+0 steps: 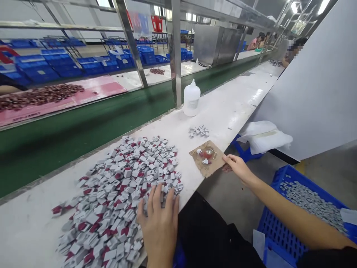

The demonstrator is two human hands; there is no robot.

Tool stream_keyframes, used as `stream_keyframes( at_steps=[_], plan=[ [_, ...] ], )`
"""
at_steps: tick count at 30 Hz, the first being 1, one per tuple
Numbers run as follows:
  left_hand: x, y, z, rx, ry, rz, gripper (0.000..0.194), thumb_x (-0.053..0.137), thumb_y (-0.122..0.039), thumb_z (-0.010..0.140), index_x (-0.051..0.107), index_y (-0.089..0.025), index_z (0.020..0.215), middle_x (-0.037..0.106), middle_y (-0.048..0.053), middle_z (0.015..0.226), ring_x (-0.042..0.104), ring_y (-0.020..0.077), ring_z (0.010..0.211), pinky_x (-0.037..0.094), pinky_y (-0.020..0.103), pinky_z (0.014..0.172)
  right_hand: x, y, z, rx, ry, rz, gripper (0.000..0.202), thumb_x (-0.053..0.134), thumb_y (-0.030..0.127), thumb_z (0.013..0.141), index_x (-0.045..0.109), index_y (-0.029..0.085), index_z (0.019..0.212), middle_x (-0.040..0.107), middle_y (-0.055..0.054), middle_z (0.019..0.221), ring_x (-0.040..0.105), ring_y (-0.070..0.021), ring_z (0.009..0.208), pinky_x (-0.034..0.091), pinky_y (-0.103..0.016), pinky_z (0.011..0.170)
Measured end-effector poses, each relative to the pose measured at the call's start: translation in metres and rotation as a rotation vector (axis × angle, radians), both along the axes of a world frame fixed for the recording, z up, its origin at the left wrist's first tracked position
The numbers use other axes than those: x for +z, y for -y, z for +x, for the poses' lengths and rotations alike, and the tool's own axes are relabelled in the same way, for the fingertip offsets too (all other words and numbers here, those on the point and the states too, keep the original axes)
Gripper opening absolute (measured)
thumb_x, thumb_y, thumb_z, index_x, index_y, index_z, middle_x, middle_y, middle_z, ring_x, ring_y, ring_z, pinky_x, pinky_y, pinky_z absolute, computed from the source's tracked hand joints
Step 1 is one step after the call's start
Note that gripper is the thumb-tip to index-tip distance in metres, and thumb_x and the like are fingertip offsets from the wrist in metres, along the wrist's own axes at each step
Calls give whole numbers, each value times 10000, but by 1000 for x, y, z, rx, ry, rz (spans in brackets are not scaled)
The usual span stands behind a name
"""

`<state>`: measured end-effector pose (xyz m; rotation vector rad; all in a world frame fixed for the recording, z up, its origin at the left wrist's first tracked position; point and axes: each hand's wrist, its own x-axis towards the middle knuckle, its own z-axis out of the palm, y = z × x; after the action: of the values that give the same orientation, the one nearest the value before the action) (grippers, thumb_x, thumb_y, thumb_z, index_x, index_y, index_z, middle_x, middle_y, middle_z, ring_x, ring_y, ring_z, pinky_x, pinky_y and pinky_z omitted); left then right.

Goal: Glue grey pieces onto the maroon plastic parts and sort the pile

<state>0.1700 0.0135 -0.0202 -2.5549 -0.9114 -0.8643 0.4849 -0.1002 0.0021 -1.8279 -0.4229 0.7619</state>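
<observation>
My left hand (158, 216) rests with spread fingers on the near right edge of a large pile of small grey and dark-red plastic parts (122, 193). At the table's front edge, my right hand (234, 165) pinches the right corner of a square piece of cardboard (208, 171). On the cardboard lies a glossy wet blob (208, 152), clear and reddish, with a few small pale pieces beside it. Just behind the cardboard sits a small group of grey parts (198, 131). A white squeeze bottle (192, 98) with a pointed nozzle stands upright farther back.
A green conveyor belt (92, 134) runs along the table's far side, past a metal post (175, 56). To my right, a blue crate (306, 208) holds many grey parts, near a white bag (266, 136). People sit farther down the line.
</observation>
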Motion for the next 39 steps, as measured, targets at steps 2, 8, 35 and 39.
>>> stream_keyframes(
  at_steps=[2,8,35,39],
  plan=[
    [2,-3,3,15,-32,14,274,728,-256,1041,695,-182,1303,709,240,1489,703,402,1340,444,598,1181,1,0,15,-4,35,5,804,850,979,572,652,219,745,742,-69,731,732,-215,689,588,-309,606],
    [3,-12,9,-16,-44,48,273,707,-223,1046,690,-198,1317,758,186,1418,716,372,1289,459,552,1136,-2,-6,46,6,159,-61,591,794,796,845,687,217,792,735,-73,763,693,-206,678,538,-305,595],
    [39,-30,149,-155,-6,-320,449,593,-368,1072,633,-191,1482,556,249,1701,499,436,1622,367,668,1301,30,-6,148,-64,-272,179,302,790,274,1027,538,235,864,769,-20,752,799,-191,678,671,-293,664],
    [44,-55,203,-107,-59,-626,682,755,-443,974,576,-163,1569,433,268,1786,365,446,1707,313,703,1368,28,0,174,-147,-222,171,346,818,313,1010,523,235,845,746,-13,718,772,-190,622,646,-288,609]
  ],
)
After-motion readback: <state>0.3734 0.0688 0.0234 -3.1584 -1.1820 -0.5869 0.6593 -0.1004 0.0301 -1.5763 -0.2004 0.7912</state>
